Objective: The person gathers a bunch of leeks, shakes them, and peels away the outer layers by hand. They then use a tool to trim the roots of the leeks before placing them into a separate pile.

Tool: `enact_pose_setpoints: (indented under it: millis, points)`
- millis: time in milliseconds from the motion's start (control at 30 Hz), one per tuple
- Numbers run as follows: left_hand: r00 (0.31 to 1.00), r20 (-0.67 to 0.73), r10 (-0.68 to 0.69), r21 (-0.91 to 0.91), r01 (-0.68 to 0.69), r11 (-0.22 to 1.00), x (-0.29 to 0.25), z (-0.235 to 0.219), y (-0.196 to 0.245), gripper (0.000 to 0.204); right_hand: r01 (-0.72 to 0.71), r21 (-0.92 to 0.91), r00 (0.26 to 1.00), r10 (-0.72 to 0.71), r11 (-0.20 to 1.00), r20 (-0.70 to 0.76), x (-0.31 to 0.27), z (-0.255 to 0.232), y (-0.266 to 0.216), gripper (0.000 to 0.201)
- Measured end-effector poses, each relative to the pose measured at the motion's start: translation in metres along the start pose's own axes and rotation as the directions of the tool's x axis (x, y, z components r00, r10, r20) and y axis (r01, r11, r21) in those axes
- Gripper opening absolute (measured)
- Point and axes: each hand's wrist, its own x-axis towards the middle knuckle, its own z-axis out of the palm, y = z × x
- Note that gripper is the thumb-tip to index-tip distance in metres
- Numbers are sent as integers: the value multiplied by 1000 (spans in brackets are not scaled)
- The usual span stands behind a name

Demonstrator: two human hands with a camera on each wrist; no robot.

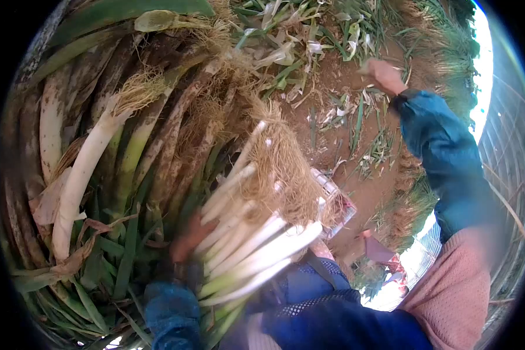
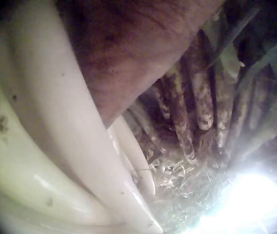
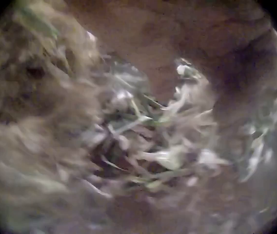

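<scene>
A bunch of peeled green onions [image 1: 245, 233] with clean white stems and a thick mass of pale roots [image 1: 286, 163] lies across the person's lap. The left hand [image 1: 192, 236] grips the bunch from its left side, most of its fingers hidden; in the left wrist view the hand [image 2: 138, 58] presses against the white stems [image 2: 75, 117]. Far out to the right, the right hand [image 1: 385, 76] is stretched over the ground, blurred. In the right wrist view its thumb [image 3: 163, 83] and fingers [image 3: 236, 92] stand apart, with nothing visible between them.
A heap of unpeeled, soil-stained green onions [image 1: 175, 134] fills the left, one cleaner stalk [image 1: 87, 163] on top. Stripped skins and leaf scraps [image 1: 356, 35] litter the brown soil [image 1: 338, 87]. A light-coloured crate-like frame [image 1: 338, 204] stands beyond the roots. Growing rows [image 1: 437, 46] border the right.
</scene>
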Motion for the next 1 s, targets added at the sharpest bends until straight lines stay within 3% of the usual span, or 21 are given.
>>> enact_pose_setpoints:
  millis: [33,100,167,233,267,300,333,367,433,500,533,600,633,733,767,800,833,867,900,967,1000]
  points:
    - [1000,-5,-4,-50,3,999,1,-1,0,57,-154,250,966,93,956,241,10,3,-27,34]
    - [1000,-10,-26,-154,24,988,-1,2,-3,59,-143,606,921,-118,783,371,20,-17,-130,38]
    - [1000,11,15,-90,-14,996,-1,-4,3,61,13,728,925,-285,686,252,10,-39,-195,34]
    - [996,50,70,-122,-64,990,3,-6,-11,63,-90,711,914,-225,697,336,9,-38,-221,32]
    - [998,16,55,-80,-54,995,0,-5,-16,63,-58,692,985,-73,720,159,12,-10,-177,28]
    - [999,-27,46,-42,-47,998,0,-2,-16,63,-43,662,996,83,748,-29,15,18,-135,25]
    - [997,-71,39,-1,-39,999,0,-3,-15,63,-157,247,978,186,956,-98,24,7,-110,18]
    - [997,-54,56,-10,-57,998,2,-4,-14,64,-190,262,968,225,946,-113,27,-28,-115,15]
    - [996,5,85,-20,-85,996,0,-5,-13,65,101,282,945,-3,954,-328,32,-58,-156,18]
    - [984,-35,174,122,-169,978,12,1,-34,64,205,369,976,-162,907,-145,41,-91,-222,21]
    - [975,-52,218,188,-205,961,15,4,-42,64,113,457,976,-186,882,116,55,-103,-260,21]
    - [995,-6,97,263,-93,960,-1,-1,-11,61,376,528,901,-434,762,-16,58,-79,-314,21]
    - [999,14,39,305,-41,951,-5,-3,3,60,702,386,713,-585,599,-388,57,-48,-333,21]
    - [989,-40,141,354,-118,928,-16,7,-1,57,484,442,856,-515,756,-56,80,-36,-289,18]
    - [979,-60,196,391,-158,907,-18,11,-5,57,425,259,898,-441,867,4,92,-51,-246,10]
    - [964,-86,252,431,-192,882,-19,14,-9,57,315,309,948,-283,898,-145,99,-39,-205,5]
    - [947,-115,301,463,-217,859,-18,18,-13,57,220,63,971,-212,973,-110,104,-45,-189,8]
    - [983,-90,163,345,-123,931,-19,22,-10,55,184,110,978,-193,977,74,108,-61,-200,14]
    - [984,-65,163,343,-132,930,-21,27,-10,55,126,151,952,-162,980,259,106,-74,-220,21]
    - [984,-52,172,356,-143,923,-20,22,-9,54,439,254,823,-499,862,272,106,-72,-266,43]
    - [987,-46,155,356,-129,926,-25,19,-1,52,496,363,764,-595,789,250,103,-76,-296,51]
